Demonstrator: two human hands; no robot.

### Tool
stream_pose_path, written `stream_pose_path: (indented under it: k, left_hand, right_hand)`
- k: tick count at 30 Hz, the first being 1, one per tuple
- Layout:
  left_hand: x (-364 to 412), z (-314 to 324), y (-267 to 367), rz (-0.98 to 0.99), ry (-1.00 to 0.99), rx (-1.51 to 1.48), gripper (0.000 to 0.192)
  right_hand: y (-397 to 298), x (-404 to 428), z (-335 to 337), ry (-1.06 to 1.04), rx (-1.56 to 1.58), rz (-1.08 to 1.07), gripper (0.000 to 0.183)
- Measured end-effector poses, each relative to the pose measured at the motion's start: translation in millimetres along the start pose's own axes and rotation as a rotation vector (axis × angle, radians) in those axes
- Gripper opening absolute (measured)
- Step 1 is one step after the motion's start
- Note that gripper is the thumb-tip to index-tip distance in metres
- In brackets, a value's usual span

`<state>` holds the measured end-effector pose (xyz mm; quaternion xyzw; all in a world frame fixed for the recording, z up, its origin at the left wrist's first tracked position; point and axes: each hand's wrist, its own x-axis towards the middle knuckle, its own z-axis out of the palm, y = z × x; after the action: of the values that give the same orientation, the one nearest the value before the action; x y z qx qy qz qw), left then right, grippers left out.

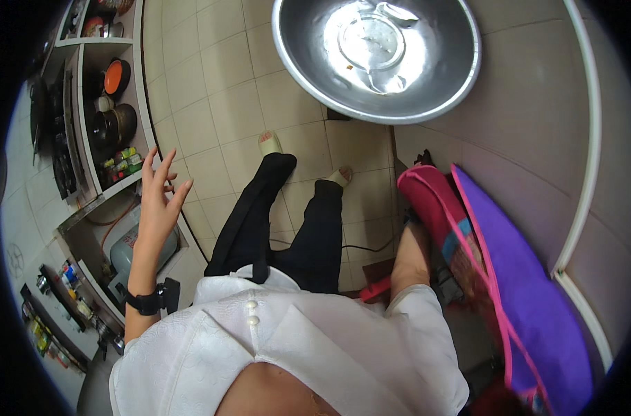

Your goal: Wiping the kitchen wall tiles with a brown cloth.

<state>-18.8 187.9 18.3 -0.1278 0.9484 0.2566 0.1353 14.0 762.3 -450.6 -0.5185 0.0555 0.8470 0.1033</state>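
My left hand is raised at the left with fingers apart and nothing in it, near the tiled shelf unit. A black band with a small box sits on that wrist. My right forearm reaches down beside a rolled crimson fabric cover with pink piping. The right hand itself is hidden by the cover and cannot be seen. A purple fabric panel edged in pink lies along the cover's right side. Ahead of me, a large stainless steel basin holds a small orange-brown scrap on its shiny bottom.
Pots and an orange-lined pan fill the shelf unit on the left. Below it stands a grey gas cylinder with an orange hose. A black cable crosses the tiled floor behind my legs. White trunking runs along the right wall.
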Motion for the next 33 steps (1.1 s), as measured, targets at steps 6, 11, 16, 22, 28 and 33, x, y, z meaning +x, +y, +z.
stream_pose_path:
  k: [6, 11, 16, 22, 28, 33]
  left_hand:
    - [-5, 23, -16, -0.037, -0.041, 0.006, 0.058]
    - [-3, 34, 2, 0.055, -0.199, 0.074, 0.059]
    - [-3, 25, 8, 0.129, -0.163, 0.104, 0.058]
    - [14, 2, 34, 0.176, -0.185, 0.084, 0.052]
    - [38, -19, 26, 0.365, -0.168, 0.007, 0.051]
    - [71, -42, 30, 0.492, -0.140, -0.067, 0.047]
  right_hand:
    - [2, 44, -29, 0.101, 0.128, 0.019, 0.033]
    - [0, 37, 2, 0.058, 0.264, 0.089, 0.032]
    - [87, -21, 119, -0.342, 0.119, 0.097, 0.029]
    - [68, -100, 91, -0.480, 0.064, -0.116, 0.028]
    - [55, -270, -33, 0.113, -0.495, -0.513, 0.026]
    - [98, -367, -51, 0.461, -1.054, -0.325, 0.030]
